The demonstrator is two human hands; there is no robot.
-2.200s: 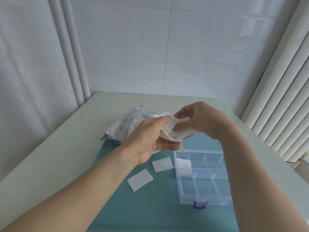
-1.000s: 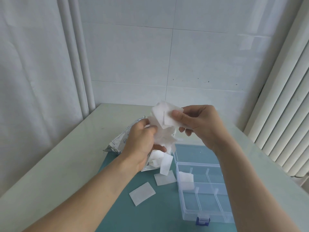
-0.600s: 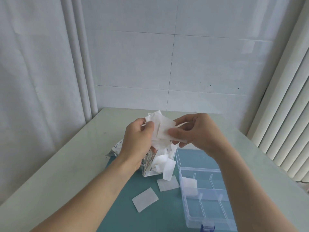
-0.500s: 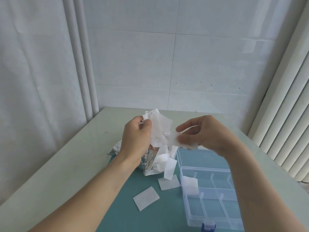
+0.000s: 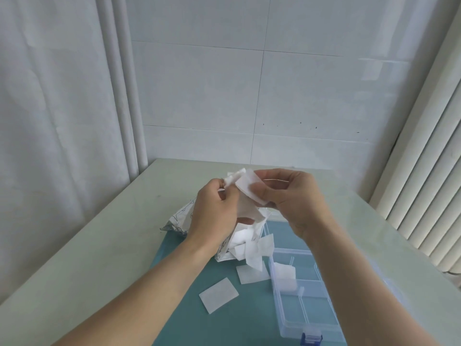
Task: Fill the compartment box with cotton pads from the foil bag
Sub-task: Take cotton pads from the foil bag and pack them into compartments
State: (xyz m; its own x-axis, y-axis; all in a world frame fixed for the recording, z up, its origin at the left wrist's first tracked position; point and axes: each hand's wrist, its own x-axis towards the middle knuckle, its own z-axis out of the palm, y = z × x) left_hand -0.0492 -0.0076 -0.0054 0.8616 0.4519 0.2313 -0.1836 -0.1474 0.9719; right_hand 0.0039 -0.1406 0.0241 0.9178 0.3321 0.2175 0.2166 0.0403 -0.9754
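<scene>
Both hands are up over the foil bag point(image 5: 180, 219): left hand point(image 5: 214, 211) is gripping a cotton pad bunch point(image 5: 234, 176), right hand point(image 5: 291, 196) is pinching one pad point(image 5: 245, 188). Compartment box point(image 5: 303, 293) is sitting on the counter point(image 5: 99, 245), lower right.

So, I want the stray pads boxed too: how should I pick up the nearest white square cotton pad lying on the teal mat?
Pinch the white square cotton pad at a corner, from above: it lies flat and thin, apart from the others.

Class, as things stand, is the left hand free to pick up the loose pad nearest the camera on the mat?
Probably not yet: the left hand grips a bunch of pads; nothing covers the loose pad.
</scene>
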